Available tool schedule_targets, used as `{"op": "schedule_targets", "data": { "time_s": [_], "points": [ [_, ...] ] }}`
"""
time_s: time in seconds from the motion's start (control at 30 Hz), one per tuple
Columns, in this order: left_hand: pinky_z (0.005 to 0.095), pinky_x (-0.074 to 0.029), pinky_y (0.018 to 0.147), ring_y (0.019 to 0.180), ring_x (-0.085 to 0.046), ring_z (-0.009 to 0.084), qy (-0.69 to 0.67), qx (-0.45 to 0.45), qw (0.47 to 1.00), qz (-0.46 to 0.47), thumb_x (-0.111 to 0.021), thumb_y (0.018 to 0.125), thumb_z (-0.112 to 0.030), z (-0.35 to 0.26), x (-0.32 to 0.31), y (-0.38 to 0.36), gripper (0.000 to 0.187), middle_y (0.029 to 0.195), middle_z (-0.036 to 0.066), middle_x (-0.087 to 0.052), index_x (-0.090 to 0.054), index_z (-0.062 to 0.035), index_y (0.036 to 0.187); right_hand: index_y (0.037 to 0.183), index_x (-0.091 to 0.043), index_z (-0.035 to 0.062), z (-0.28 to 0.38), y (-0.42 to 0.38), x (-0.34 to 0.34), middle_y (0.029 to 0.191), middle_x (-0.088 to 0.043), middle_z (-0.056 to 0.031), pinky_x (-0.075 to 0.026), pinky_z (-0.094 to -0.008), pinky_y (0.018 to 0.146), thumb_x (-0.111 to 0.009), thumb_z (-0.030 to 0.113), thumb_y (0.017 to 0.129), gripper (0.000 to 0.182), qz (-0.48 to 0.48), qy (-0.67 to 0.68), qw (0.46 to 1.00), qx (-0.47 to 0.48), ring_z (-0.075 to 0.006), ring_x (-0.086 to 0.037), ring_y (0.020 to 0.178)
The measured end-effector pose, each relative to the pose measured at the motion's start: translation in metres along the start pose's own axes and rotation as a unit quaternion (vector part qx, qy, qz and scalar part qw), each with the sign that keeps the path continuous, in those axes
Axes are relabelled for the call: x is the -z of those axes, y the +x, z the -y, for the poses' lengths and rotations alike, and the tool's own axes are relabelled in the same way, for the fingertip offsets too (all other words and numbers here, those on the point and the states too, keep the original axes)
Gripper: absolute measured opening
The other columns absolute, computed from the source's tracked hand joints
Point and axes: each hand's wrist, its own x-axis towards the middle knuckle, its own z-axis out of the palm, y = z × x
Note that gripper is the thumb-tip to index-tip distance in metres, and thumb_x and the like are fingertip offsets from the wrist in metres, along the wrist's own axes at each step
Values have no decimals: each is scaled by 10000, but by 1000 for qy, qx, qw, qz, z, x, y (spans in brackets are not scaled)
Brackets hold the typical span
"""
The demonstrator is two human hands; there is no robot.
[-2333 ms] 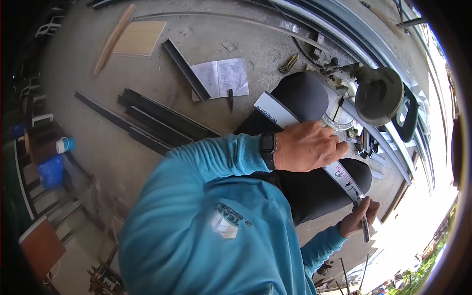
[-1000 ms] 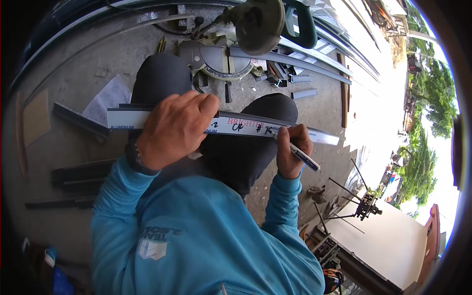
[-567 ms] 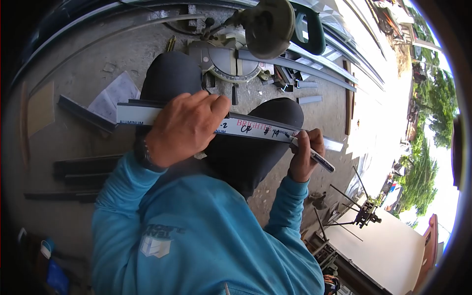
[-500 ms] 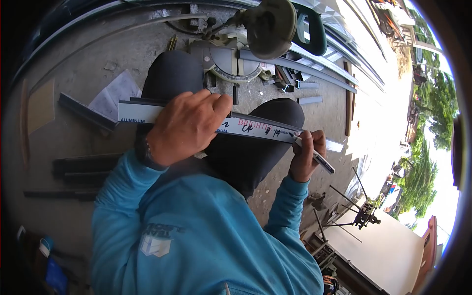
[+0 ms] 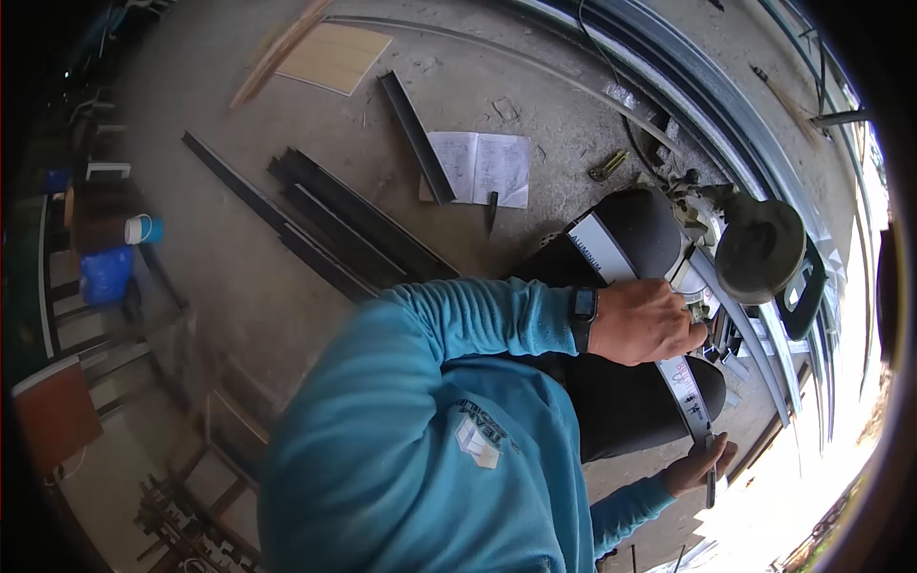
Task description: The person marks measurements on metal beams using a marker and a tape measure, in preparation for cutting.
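Left hand point(image 5: 642, 322): curled over the middle of the aluminum profile, pressing or gripping it; the thumb's hold underneath is hidden. A watch point(image 5: 584, 306) sits on the wrist.
Right hand point(image 5: 702, 463): fingers closed on a marker point(image 5: 711, 489) beside the profile's lower end; whether the tip touches cannot be told.
Aluminum profile point(image 5: 600, 250): one long piece, laid across both knees point(image 5: 638, 222), white printed face up, with dark handwriting near the right hand.
Handling, judged: light for its length, stiff along it, apt to rock on the rounded knees; smooth face probably slippery, cut ends possibly sharp, ink liable to smear.
Hold, judged: across the width at mid-length, fingers over both long edges, clear of the writing and the end corners.
Miter saw point(image 5: 761, 251): just beyond the knees.
Notebook point(image 5: 501, 164): open on the floor, a dark pen point(image 5: 492, 215) at its lower edge.
Dark profiles point(image 5: 355, 225): several, lying on the floor.
Wooden board point(image 5: 334, 59): flat on the floor, farther off.
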Motion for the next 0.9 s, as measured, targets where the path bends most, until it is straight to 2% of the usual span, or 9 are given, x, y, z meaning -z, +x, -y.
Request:
{"op": "schedule_targets", "data": {
  "time_s": [0.13, 0.23, 0.33, 0.4, 0.57, 0.63, 0.73, 0.77, 0.9],
  "points": [
    [360, -508, 622, 737, -690, 192, 25, 18, 999, 21, -628, 972, -211, -2, 6, -3, 166, 707, 41, -610, -586, -51, 992, 1019, -623, -33, -25, 7, 11, 949, -558, -95, -491, -307, 708, -751, 324, 968, 383, -50, 12, 997, -57, -182, -562, 879],
    [354, -498, 632, 737, -671, 184, 15, 6, 1000, 4, -624, 976, -218, -1, 5, -4, 164, 706, 25, -589, -584, -59, 985, 1169, -632, -76, -27, 5, 11, 1082, -582, -124, -520, -320, 763, -771, 324, 953, 475, -76, 22, 995, -56, -221, -590, 961],
    [344, -476, 630, 766, -649, 171, -2, 17, 1000, 22, -636, 961, -220, -1, 11, -4, 164, 745, 11, -583, -583, -67, 980, 1112, -641, -75, -2, -2, -7, 1083, -574, -116, -511, -313, 760, -756, 292, 959, 414, -125, 34, 988, -80, -215, -582, 950],
    [340, -463, 625, 787, -634, 164, -2, 16, 1000, 8, -644, 951, -221, 0, 9, -5, 162, 769, 4, -574, -584, -72, 973, 1206, -679, -55, -43, 11, 36, 1234, -526, -132, -548, -367, 838, -711, 261, 1001, 378, -29, 15, 993, -116, -238, -569, 1103],
    [301, -409, 613, 790, -567, 133, -7, 22, 998, 60, -665, 919, -234, 4, 16, 3, 168, 782, -15, -526, -574, -95, 941, 1159, -662, -39, -27, 0, 15, 1132, -537, -102, -497, -261, 803, -685, 246, 1014, 320, -67, 80, 986, -128, -163, -554, 1004],
    [297, -377, 598, 767, -533, 126, -3, 29, 998, 60, -672, 902, -242, 7, 13, 7, 186, 774, -15, -497, -545, -107, 908, 956, -590, 5, -7, 1, -2, 968, -511, -46, -467, -246, 802, -670, 274, 1009, 285, -84, 51, 985, -138, -121, -547, 909],
    [307, -357, 582, 742, -504, 130, -17, 38, 994, 99, -680, 889, -241, 10, 17, 14, 218, 760, -6, -455, -502, -116, 881, 953, -598, 5, -5, 2, -3, 887, -511, -39, -447, -270, 803, -627, 262, 1027, 269, -31, 56, 990, -123, -125, -546, 850],
    [308, -355, 578, 736, -500, 132, -23, 41, 993, 104, -679, 889, -238, 10, 16, 16, 220, 757, -5, -448, -496, -116, 880, 1004, -602, -20, -16, 3, 11, 961, -637, -126, -540, -369, 860, -616, 255, 998, 276, -6, 37, 994, -107, -197, -639, 945],
    [306, -346, 564, 709, -484, 142, -56, 51, 989, 125, -677, 886, -234, 12, 14, 18, 233, 742, 0, -433, -478, -113, 880, 1056, -583, -4, -36, -6, 37, 935, -634, -118, -519, -376, 886, -602, 231, 1000, 243, 0, -44, 996, -73, -185, -624, 928]
  ]
}}
